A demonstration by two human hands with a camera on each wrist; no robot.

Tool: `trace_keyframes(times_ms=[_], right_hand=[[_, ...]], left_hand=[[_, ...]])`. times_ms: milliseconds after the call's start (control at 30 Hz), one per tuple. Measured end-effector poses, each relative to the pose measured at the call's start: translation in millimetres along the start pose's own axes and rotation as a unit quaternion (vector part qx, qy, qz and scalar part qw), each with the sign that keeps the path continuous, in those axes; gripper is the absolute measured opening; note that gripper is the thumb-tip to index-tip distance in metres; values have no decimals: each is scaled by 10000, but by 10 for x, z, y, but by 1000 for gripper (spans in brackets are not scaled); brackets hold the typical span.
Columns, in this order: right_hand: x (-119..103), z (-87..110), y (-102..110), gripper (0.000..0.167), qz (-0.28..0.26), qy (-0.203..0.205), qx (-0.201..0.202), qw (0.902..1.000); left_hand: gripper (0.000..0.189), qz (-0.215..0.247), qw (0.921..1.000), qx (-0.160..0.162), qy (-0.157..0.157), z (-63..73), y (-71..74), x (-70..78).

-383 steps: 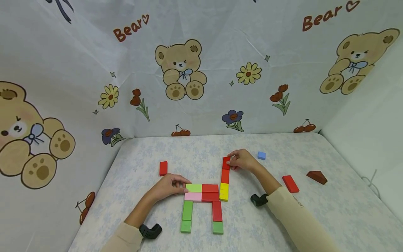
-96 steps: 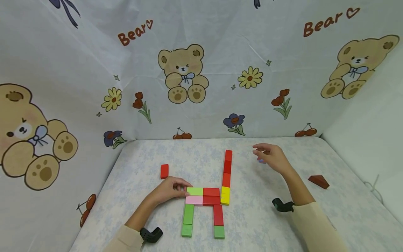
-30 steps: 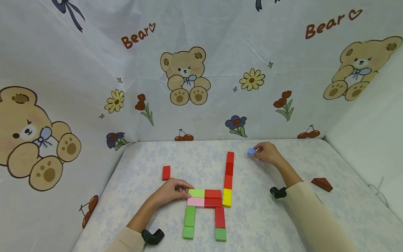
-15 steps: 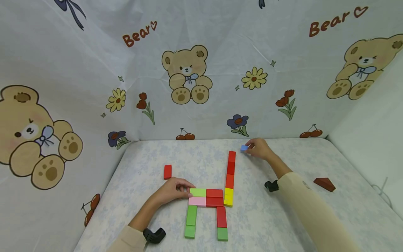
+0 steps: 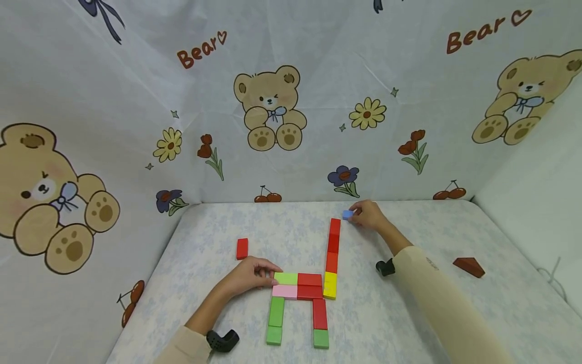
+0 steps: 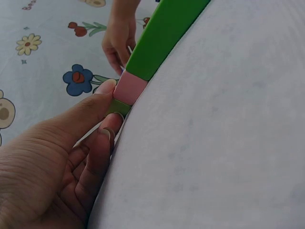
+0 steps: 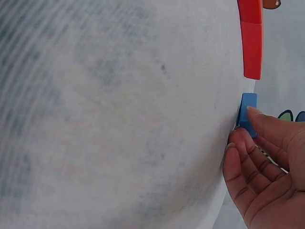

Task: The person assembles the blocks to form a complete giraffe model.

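Note:
In the head view my right hand (image 5: 368, 215) pinches a small blue block (image 5: 347, 215) between thumb and fingers, just beyond the top right of a red column. The right wrist view shows the thumb on the blue block (image 7: 248, 112), a small gap from the red blocks (image 7: 251, 50). My left hand (image 5: 252, 274) grips the left end of a light green block (image 5: 285, 278); its thumb reaches the pink block (image 6: 129, 88) below. Flat blocks form a figure: red blocks (image 5: 309, 291), a yellow block (image 5: 330, 285), an upright red column (image 5: 333, 243), and green legs (image 5: 276, 311).
A loose red block (image 5: 242, 248) lies up and left of the figure. A brown angular block (image 5: 469, 266) lies at the right of the pale tabletop (image 5: 386, 313). Behind the table stands a bear-print cloth (image 5: 318, 146).
Since 12.8 s ago another red block tops the column, and the loose red block at right is gone from its place. The right hand has picked up the blue block and moved it left.

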State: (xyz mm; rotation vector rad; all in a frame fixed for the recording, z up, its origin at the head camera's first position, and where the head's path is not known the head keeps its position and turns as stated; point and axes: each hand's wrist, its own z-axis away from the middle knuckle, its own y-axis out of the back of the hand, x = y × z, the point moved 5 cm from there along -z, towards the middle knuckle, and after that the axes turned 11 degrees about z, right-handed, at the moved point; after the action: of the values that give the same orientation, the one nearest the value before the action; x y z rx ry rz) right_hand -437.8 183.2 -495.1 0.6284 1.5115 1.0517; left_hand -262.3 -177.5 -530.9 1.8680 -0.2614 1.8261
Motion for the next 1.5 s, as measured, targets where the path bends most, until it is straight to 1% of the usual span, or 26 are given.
trace_keyframes(times_ms=[100,200,267,333,467,700,900,1000,1167,1500], right_hand=[[-14,-23,-25,38,-52,2,4,10000],[11,-45,-60,40,-408,-149,-73,9990],[31,-41,-81,37,-739,-318,-103,9967],[52,-33,-95,33,-1057,-501,-51,9931],[81,-29,-115,27,-1369,-741,123,9877],[62,-57,-136,26,-1402,-1029,303,9843],[18,-78,-166,26,-1449,-1138,427,9819],[-4,-87,-192,25,-1443,-1149,456,9818],[-55,-81,-211,26,-1303,-1045,551,9844],[-70,-52,-211,27,-1177,-1014,620,9859]], left_hand=[[28,-21,10000,30,-9,0,3,-6],[27,-27,10000,8,-2,2,6,-12],[27,-47,10000,-12,-3,2,6,-16],[27,-43,10000,-30,-12,4,4,-15],[28,-28,10000,-57,-7,0,1,-9],[29,-49,10000,-67,21,-12,0,4],[28,13,10000,-43,47,-16,5,-3],[28,40,9999,-62,70,-15,6,-15],[28,-3,10000,-39,71,-16,5,-21],[29,0,10000,-45,53,-9,-1,-20]])
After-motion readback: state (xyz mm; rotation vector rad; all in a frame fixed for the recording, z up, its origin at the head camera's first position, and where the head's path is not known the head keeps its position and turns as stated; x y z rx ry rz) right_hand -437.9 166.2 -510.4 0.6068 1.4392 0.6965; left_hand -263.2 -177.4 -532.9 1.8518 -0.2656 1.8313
